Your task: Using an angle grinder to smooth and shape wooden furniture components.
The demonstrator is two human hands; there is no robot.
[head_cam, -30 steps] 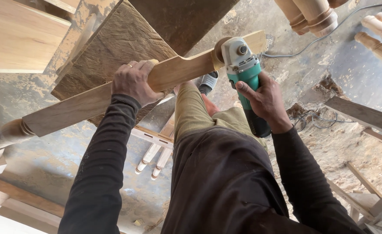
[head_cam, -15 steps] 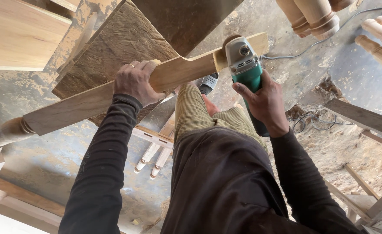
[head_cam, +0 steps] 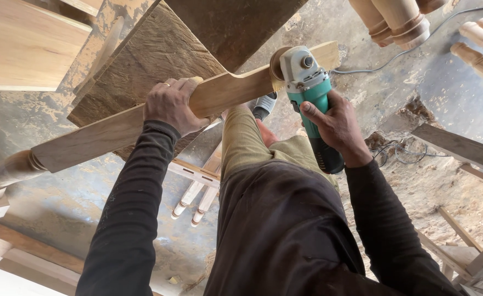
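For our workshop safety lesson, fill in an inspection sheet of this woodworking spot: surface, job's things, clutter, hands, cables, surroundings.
Surface: rough, dusty concrete floor.
Job's things: long shaped wooden piece, turned at its far left end; green angle grinder, disc against the wood's edge.
Clutter: rough boards; small spindle piece on the floor.
Hands: left hand in a grip on the wooden piece; right hand around the grinder body.
Cables: grey cord across the floor; tangled wire.
Surroundings: turned legs, planks.
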